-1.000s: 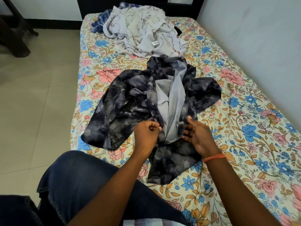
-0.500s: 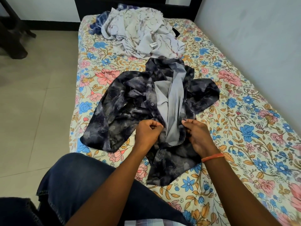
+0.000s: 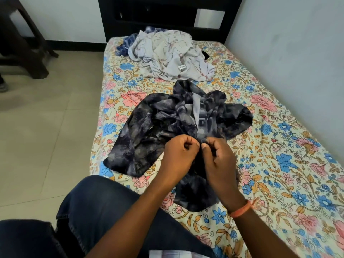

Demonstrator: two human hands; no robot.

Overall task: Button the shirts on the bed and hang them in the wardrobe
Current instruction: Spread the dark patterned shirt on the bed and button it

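A: We see the dark patterned shirt [image 3: 149, 138] spread front-up on the bed [image 3: 279, 164], which has a floral sheet. It lies nearer to us than the headboard [image 3: 167, 17], with its collar toward the headboard and its hem toward our knee [image 3: 104, 205].

B: And the hands?

A: Both meet at the shirt's front opening, low on the shirt. Our left hand [image 3: 179, 159] has its fingers curled in, thumb and forefinger pinching the left edge of the placket. Our right hand [image 3: 219, 164] is curled the same way and pinches the opposite edge, thumbnail facing us. The two thumbs are just beside each other, almost touching.

B: Can we see the button itself?

A: No, we cannot tell; the fingertips cover it. Above the hands the shirt gapes open and shows its pale grey lining.

B: What else lies on the bed?

A: Beyond the dark shirt, closer to the headboard, we see a crumpled light shirt [image 3: 171, 56] with faint streaks and a small white label. A blue-and-white garment [image 3: 130, 41] pokes out from under its left side. The pile almost touches the dark shirt's collar.

B: Anything on our wrists?

A: An orange band [image 3: 240, 211] circles the right wrist. Left of the bed, dark wooden furniture [image 3: 20, 40] stands on the tiled floor [image 3: 46, 136].
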